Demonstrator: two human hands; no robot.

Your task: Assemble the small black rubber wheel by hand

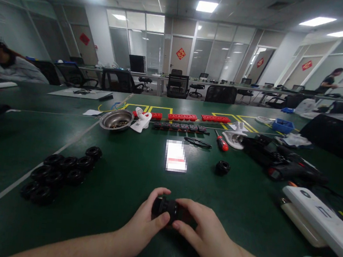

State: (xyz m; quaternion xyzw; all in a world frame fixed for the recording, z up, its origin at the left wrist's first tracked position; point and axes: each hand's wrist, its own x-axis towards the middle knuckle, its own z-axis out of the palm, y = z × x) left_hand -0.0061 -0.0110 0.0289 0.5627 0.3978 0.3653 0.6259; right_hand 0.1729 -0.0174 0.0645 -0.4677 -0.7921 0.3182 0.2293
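Between my two hands is a black round part (165, 209), perhaps made of two pieces joined on one axis; I cannot tell for sure. My left hand (147, 220) wraps its left side, thumb in front and fingers behind. From the right, my right hand (202, 227) closes thumb and fingertips on its other end. A single black ring-shaped part (222, 167) lies on the green table (130, 161) beyond my right hand. Far to the left, a cluster of similar black rings (51, 174) rests on the table. Straight ahead lies a bright, pixelated rectangle (176, 156).
Farther back are a metal bowl (116, 120) with small pieces, red strips (182, 117), a black strip (180, 128), a red-handled screwdriver (222, 143) and black glasses (197, 142). A power tool (282, 161) and white device (322, 216) occupy the right. A person (14, 65) sits far left.
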